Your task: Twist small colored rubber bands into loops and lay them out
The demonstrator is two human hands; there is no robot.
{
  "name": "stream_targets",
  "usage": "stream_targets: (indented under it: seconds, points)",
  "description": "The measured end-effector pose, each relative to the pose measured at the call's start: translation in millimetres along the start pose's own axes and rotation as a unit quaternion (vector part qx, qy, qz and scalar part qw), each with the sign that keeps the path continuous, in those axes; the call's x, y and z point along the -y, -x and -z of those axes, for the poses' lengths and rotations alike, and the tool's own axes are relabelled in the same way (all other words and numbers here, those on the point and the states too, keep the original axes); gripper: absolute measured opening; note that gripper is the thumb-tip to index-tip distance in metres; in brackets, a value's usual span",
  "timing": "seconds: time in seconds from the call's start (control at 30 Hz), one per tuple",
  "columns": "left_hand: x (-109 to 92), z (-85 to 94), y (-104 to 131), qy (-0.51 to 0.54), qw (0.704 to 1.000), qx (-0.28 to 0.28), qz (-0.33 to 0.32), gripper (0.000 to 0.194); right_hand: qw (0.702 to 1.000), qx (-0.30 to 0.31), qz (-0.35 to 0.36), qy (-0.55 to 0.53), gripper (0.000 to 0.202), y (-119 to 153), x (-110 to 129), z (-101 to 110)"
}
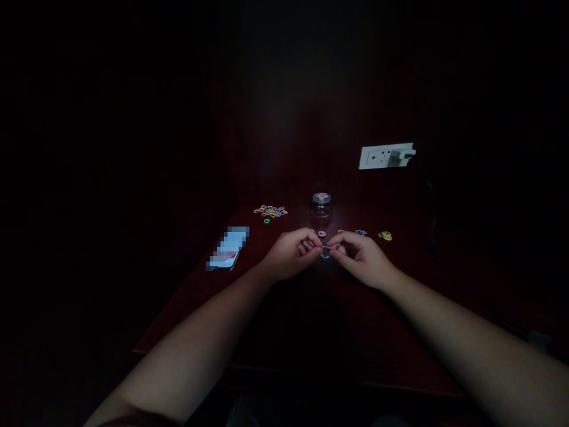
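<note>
Between my two hands a small pale purple elastic hair band (326,257) is held. My left hand (293,254) pinches its left side with thumb and forefinger. On the other side, the fingertips of my right hand (363,260) close on the band too. Just beyond the hands lie a pink hair band (322,234), purple bands (360,233) and a small stack of yellow bands (386,236). Bits of green and orange bands are partly hidden behind my fingers. Farther left is a loose pile of mixed-colour bands (272,212).
A clear lidded jar (321,207) stands at the back of the dark reddish table (284,332). To the left lies a phone (230,246) with its screen lit. A wall socket (376,156) holds a white plug (402,154), whose dark cable (433,237) runs down the right side.
</note>
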State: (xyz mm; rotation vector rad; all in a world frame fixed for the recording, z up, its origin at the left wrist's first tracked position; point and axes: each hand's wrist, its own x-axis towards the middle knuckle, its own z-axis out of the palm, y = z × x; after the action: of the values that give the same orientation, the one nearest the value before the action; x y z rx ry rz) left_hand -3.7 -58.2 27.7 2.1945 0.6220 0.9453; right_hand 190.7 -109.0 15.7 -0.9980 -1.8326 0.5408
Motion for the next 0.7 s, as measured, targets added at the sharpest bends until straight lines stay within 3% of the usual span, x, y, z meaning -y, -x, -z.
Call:
stream_targets:
  seconds: [0.17,0.4,0.7]
  points:
    - [-1.3,-1.2,0.7,-0.002,1.0,-0.01,0.009,0.015,0.997,0.035,-0.018,-0.068,0.033,1.8,-0.6,-2.6]
    - [-1.7,-3.9,1.0,0.024,0.999,-0.009,0.022,0.016,1.0,0.018,-0.006,-0.008,0.011,2.0,-3.0,-1.5]
    - [-1.8,-2.3,1.7,0.047,0.998,0.03,0.001,0.018,0.999,0.025,-0.011,0.035,0.024,1.8,3.6,2.7]
